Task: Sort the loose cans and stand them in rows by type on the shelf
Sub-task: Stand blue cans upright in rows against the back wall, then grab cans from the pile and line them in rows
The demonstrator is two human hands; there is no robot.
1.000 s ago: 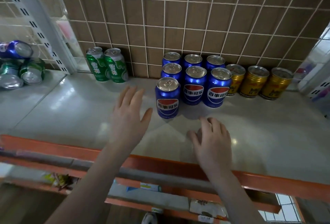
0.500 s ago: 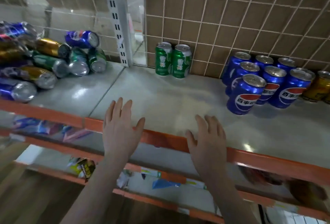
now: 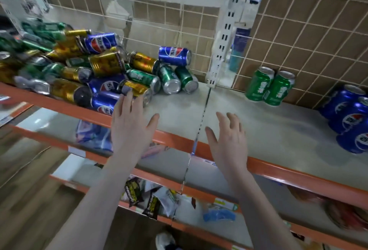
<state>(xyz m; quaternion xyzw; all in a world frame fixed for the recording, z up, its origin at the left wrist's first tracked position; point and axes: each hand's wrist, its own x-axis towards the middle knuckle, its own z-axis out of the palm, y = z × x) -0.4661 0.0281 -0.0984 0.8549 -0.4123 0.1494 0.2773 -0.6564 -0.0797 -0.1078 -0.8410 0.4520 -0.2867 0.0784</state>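
While the view has swung left, the heap of loose blue, gold and green metal cans (image 3: 95,70) now fills the upper left; the left hand (image 3: 130,128) and right hand (image 3: 229,142) stay spread and hold nothing.

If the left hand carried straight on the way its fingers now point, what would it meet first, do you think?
Most likely the gold can lying on its side at the near edge of the pile; the left hand has its fingertips just short of it, though depth is hard to judge.

- Single head view, worn on the person; looks forward and down at the shelf (image 3: 278,130) from close in front
- Shelf's orange front edge runs diagonally, left high, right low; lower tiers visible beneath that edge
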